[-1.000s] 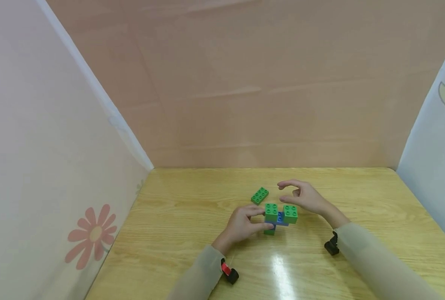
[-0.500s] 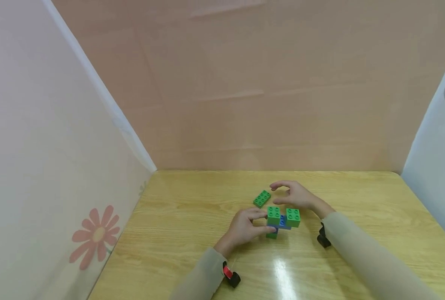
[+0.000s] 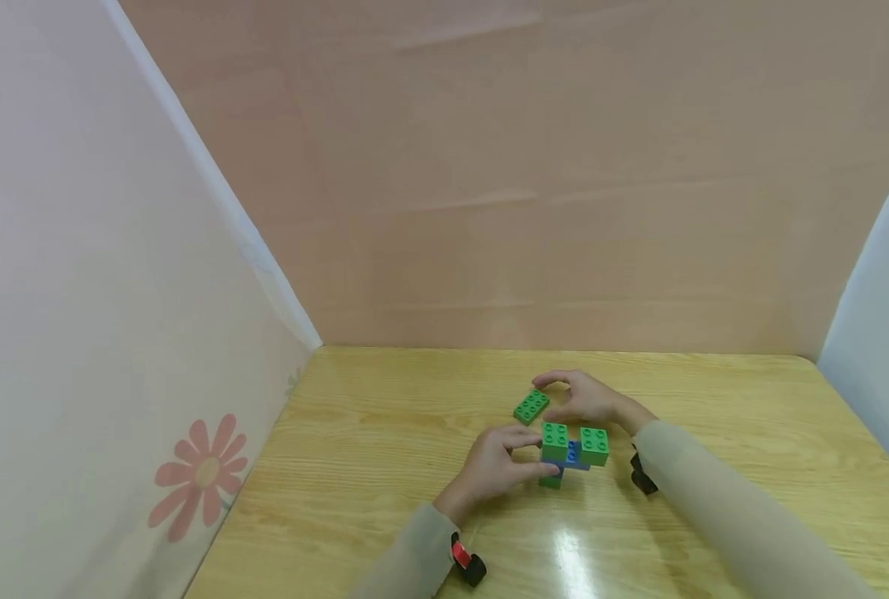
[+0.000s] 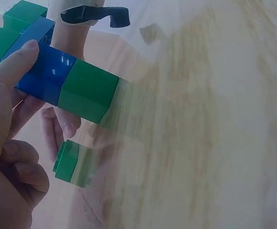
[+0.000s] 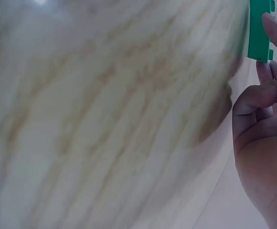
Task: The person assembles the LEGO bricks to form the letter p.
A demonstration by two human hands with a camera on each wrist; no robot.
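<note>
My left hand (image 3: 492,464) grips a small build of toy building bricks, its thumb on a blue brick (image 4: 52,71) and its fingers behind. Two green bricks (image 3: 555,441) stand side by side on top of the blue part, and a green brick (image 4: 89,90) forms the bottom end. Behind the build, a loose green brick (image 3: 531,407) with two rows of studs lies on the table. My right hand (image 3: 588,399) reaches over to that brick with thumb and forefinger spread, the fingertips right at its edge. In the right wrist view a fingertip overlaps the green brick (image 5: 259,33).
The wooden table (image 3: 384,408) runs back to a plain pinkish-brown backdrop (image 3: 444,249). A pale side wall with a printed flower (image 3: 206,472) borders it on the left, another pale wall (image 3: 881,333) on the right. Both wrists wear black cameras.
My right hand has moved left to the loose green brick. My left hand keeps its grip on the build. The whole head view has shifted slightly.
</note>
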